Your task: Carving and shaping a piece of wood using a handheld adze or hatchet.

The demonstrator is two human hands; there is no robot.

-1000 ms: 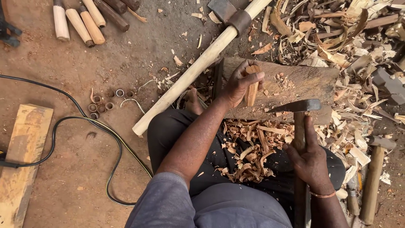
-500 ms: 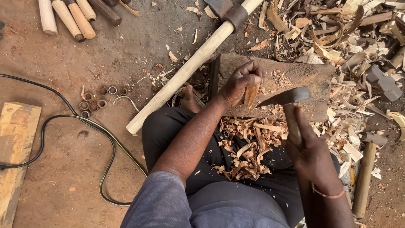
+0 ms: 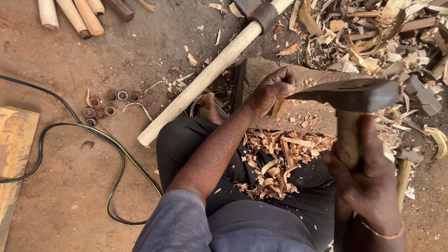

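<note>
My left hand (image 3: 270, 88) grips a short piece of wood (image 3: 280, 107), holding it upright on a rough wooden chopping block (image 3: 322, 77). My right hand (image 3: 368, 186) is closed around the wooden handle of an adze-like tool; its dark metal head (image 3: 354, 93) hovers raised, just right of the left hand and above the block. Curled wood shavings (image 3: 275, 163) lie heaped on my lap and dark trousers.
A long pale handle with a metal collar (image 3: 210, 74) lies diagonally on the dirt. Several finished handles (image 3: 74, 14) lie top left, small metal rings (image 3: 105, 105) left of my knee, a black cable (image 3: 93, 135), a plank (image 3: 14, 154), and offcuts (image 3: 382, 28) at right.
My right hand has lifted the tool up and toward the camera, its head now raised above the block. The left hand has stayed on the wood piece.
</note>
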